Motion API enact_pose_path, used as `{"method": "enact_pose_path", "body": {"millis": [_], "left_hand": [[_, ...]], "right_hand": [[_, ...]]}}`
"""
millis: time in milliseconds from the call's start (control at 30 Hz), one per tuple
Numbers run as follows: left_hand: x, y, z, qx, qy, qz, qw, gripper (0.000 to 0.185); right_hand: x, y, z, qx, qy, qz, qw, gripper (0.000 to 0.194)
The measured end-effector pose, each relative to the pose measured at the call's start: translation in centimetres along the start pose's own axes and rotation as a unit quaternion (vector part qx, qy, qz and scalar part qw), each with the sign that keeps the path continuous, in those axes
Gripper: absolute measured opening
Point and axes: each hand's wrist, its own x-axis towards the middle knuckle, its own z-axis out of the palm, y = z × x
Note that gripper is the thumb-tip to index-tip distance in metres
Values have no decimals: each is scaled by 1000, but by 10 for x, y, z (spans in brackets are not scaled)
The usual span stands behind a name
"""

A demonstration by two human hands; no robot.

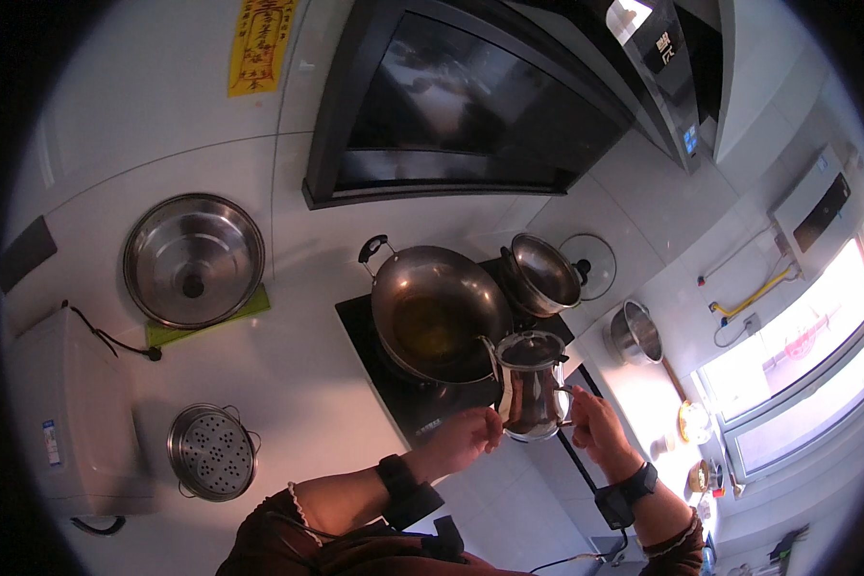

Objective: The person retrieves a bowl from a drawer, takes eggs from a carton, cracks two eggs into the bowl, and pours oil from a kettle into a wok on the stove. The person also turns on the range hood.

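Observation:
My right hand (599,430) grips the side handle of a stainless steel pot (529,394) with a thin spout and a lid. The pot is held over the near right edge of a wok (461,270), its spout tip at the wok's rim. Yellowish liquid (428,327), which looks like oil, lies in the bottom of the wok. My left hand (469,435) has curled fingers beside the pot's lower left side; whether it grips the pot cannot be made out. Beneath the wok is a black glass cooktop (358,317).
Behind the pot sit stacked metal bowls (543,277) and a glass lid (599,277). A steel basin (633,335) stands farther right. On the left counter are a perforated steamer (212,450) and a large metal lid (194,252) against the wall. A range hood (468,108) overhangs the cooktop.

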Motion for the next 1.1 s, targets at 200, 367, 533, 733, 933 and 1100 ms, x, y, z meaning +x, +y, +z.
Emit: {"method": "enact_pose_path", "body": {"millis": [200, 367, 533, 733, 933, 1100], "left_hand": [[-5, 11, 4, -1, 26, 4, 1000, 14], [-10, 16, -10, 155, 16, 36, 987, 13], [-10, 4, -20, -220, 28, -41, 974, 13], [-21, -6, -12, -259, 56, -69, 962, 8], [-40, 9, 18, 4, 222, -57, 973, 11], [-54, 17, 42, -217, 245, -25, 945, 13]], "right_hand": [[5, 21, -5, 42, -2, -21, 999, 41], [12, 57, 0, 167, -9, -45, 985, 38], [23, 100, 6, 261, -32, -78, 962, 38], [27, 140, -1, 313, -69, -129, 938, 37], [9, 154, -22, 258, -130, -147, 946, 43], [-4, 166, -28, 274, -177, -134, 935, 40]]}}
